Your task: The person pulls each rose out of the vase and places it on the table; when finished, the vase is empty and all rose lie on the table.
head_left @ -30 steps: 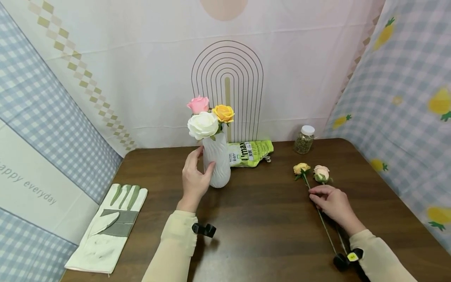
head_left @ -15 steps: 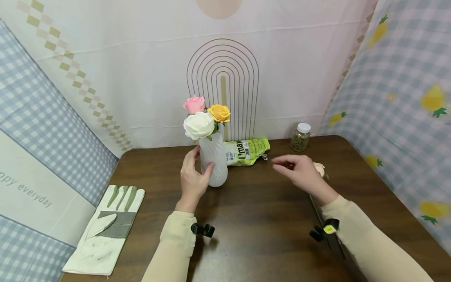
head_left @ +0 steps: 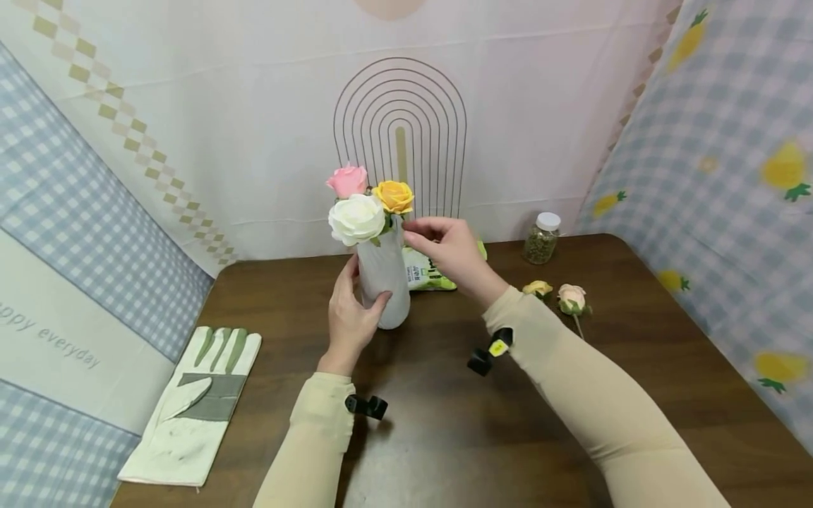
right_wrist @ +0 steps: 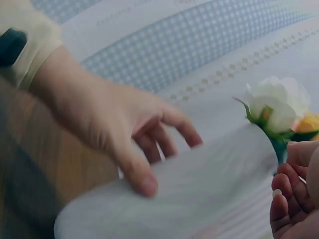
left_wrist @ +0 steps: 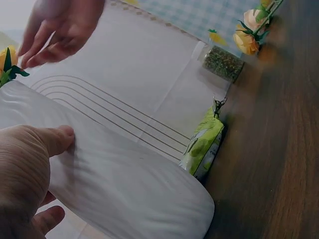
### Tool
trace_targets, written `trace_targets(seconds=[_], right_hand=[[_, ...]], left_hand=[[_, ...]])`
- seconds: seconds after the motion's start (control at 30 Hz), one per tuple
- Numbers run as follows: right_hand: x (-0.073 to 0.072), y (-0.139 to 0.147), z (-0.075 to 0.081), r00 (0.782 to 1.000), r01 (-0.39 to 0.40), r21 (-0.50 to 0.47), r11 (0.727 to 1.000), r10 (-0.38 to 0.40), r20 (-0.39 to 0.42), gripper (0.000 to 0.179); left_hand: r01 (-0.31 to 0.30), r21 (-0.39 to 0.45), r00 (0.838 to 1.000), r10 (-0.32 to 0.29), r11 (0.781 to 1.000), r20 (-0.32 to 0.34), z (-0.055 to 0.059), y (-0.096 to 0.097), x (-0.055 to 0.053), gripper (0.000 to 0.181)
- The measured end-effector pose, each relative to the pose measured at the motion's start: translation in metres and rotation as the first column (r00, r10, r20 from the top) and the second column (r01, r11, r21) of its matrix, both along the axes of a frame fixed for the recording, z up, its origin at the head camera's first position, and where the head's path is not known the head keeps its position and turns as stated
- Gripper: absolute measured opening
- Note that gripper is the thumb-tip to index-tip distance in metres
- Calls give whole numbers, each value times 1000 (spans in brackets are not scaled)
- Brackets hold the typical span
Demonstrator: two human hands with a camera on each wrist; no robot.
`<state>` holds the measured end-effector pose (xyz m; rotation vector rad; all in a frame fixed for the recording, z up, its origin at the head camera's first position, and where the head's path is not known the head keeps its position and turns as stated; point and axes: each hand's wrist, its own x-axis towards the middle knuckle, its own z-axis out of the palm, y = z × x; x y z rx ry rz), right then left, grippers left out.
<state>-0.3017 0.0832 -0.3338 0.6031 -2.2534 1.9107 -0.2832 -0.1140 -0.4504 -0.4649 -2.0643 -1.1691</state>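
Observation:
My left hand [head_left: 353, 319] grips a white ribbed vase [head_left: 389, 282] from its left side, thumb in front. A white rose [head_left: 357, 219], a yellow rose [head_left: 394, 196] and a pink rose [head_left: 347, 181] stand in the vase. My right hand [head_left: 454, 252] is at the vase's mouth, just below the yellow rose, fingers loosely bent and apart from the thumb. In the left wrist view its fingertips lie close to the yellow rose's leaves [left_wrist: 9, 69]; whether they touch cannot be told. The right wrist view shows the left thumb pressed on the vase [right_wrist: 209, 179].
Behind the vase lies a green printed pouch [head_left: 422, 275]. A lidded jar of dried herbs [head_left: 542, 240] stands at the back right. A pale yellow rose [head_left: 537, 288] and a pale pink rose [head_left: 571, 299] lie on the table to the right. A work glove [head_left: 197, 402] lies at the left.
My right hand has left the loose roses on the right and moved left and up to the vase's mouth, passing over the table without a flower. The left hand has kept its hold.

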Motion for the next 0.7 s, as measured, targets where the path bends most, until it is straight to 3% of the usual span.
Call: trace_targets(seconds=[0.13, 0.27, 0.7], right_hand=[[-6, -18, 2, 1000, -13, -82, 997, 15, 17, 26], [-9, -25, 3, 999, 14, -99, 995, -10, 44, 25], [-14, -38, 3, 999, -15, -46, 999, 17, 37, 31]], left_hand=[[3, 9, 1000, -3, 1000, 14, 0, 1, 0, 82], [4, 15, 1000, -4, 1000, 14, 1, 2, 0, 82], [9, 20, 1000, -9, 1000, 5, 0, 2, 2, 81]])
